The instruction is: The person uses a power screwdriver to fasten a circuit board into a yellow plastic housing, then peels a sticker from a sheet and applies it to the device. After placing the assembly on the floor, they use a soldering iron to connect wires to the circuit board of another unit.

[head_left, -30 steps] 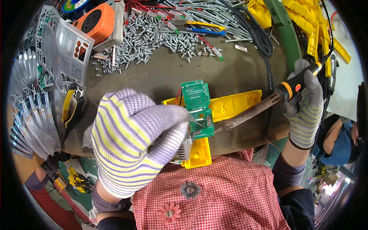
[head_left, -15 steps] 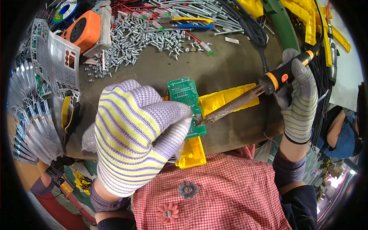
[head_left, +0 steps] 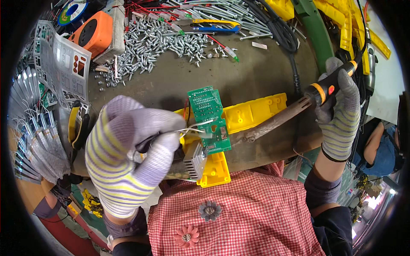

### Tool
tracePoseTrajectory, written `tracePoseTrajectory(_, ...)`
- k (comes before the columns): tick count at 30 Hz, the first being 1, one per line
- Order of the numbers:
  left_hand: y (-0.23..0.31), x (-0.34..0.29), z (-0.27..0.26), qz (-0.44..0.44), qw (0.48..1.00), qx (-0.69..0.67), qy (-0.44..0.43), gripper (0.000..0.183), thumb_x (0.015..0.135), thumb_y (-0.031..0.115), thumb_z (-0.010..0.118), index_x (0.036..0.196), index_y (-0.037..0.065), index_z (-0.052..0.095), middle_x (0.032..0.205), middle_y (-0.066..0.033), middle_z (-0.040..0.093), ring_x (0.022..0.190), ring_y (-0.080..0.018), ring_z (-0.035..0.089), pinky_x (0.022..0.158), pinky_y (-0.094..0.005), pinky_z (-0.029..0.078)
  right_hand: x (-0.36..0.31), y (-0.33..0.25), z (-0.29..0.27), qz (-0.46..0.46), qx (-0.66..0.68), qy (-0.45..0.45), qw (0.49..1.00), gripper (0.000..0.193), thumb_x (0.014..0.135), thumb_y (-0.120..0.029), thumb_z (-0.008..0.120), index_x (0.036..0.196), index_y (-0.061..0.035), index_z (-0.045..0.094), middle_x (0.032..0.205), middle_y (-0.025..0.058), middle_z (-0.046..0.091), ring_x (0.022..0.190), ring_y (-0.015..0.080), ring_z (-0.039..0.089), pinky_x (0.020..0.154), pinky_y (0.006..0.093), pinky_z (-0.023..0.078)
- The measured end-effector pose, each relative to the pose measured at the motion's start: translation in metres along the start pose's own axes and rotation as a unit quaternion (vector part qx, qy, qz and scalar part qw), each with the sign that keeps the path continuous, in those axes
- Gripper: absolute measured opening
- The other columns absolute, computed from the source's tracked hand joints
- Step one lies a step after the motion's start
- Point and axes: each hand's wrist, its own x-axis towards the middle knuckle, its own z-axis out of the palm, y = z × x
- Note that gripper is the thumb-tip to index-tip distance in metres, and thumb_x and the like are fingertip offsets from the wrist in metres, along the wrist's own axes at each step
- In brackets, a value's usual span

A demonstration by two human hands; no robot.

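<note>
My left hand (head_left: 136, 149), in a striped knit glove, is closed in a pinch on thin white wires (head_left: 200, 124) whose ends reach over a green circuit board (head_left: 204, 104). The board lies across yellow plastic housing parts (head_left: 250, 114), with a finned metal heat sink (head_left: 194, 163) under its lower left edge. My right hand (head_left: 339, 98), gloved too, grips the black and orange handle of a soldering iron (head_left: 299, 103). The iron's dark, crusted tip points down left, to the right of the board and apart from it. Something dark shows within my left fingers, too blurred to name.
Loose screws (head_left: 149, 47) are heaped at the back, beside yellow-and-blue cutters (head_left: 215, 25). An orange box-shaped device (head_left: 92, 34) and a solder spool (head_left: 72, 13) stand far left. Yellow-handled pliers (head_left: 76, 126) lie left. A black cable (head_left: 292, 64) runs down the back right.
My left hand has drawn back left from the board, uncovering the white wires and heat sink. The soldering iron has moved right, off the board.
</note>
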Motion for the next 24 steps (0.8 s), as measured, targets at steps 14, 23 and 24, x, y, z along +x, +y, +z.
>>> tracePoseTrajectory(14, -0.006, 0.015, -0.011, 0.158, 0.976, 0.151, 0.019, 0.039, 0.068, 0.011, 0.080, 0.105, 0.006, 0.068, 0.104, -0.0105, 0.064, 0.102, -0.0305, 0.060, 0.092, -0.0411, 0.046, -0.010, -0.008, -0.004, -0.011, 0.013, -0.037, 0.999, 0.034, 0.090, -0.035, 0.070, 0.111, -0.0089, 0.068, 0.084, -0.0032, 0.064, 0.054, 0.0027, 0.055, 0.043, 0.0138, 0.041)
tracePoseTrajectory(23, -0.009, 0.031, -0.005, 0.225, 0.963, 0.074, -0.130, 0.019, 0.065, 0.018, 0.078, 0.082, 0.012, 0.072, 0.082, -0.0043, 0.063, 0.087, -0.0264, 0.061, 0.081, -0.0431, 0.043, -0.027, -0.009, -0.003, -0.023, -0.020, -0.013, 0.999, 0.034, 0.091, -0.037, 0.069, 0.112, -0.0094, 0.069, 0.080, -0.0059, 0.061, 0.058, 0.0001, 0.055, 0.049, 0.0128, 0.043)
tracePoseTrajectory(24, -0.011, 0.032, -0.002, 0.238, 0.959, 0.081, -0.130, 0.016, 0.068, 0.020, 0.076, 0.083, 0.013, 0.072, 0.083, -0.0036, 0.065, 0.088, -0.0272, 0.061, 0.084, -0.0448, 0.043, -0.027, -0.007, 0.000, -0.020, -0.018, -0.010, 1.000, 0.034, 0.091, -0.037, 0.069, 0.112, -0.0094, 0.069, 0.080, -0.0059, 0.061, 0.058, 0.0001, 0.055, 0.049, 0.0128, 0.043)
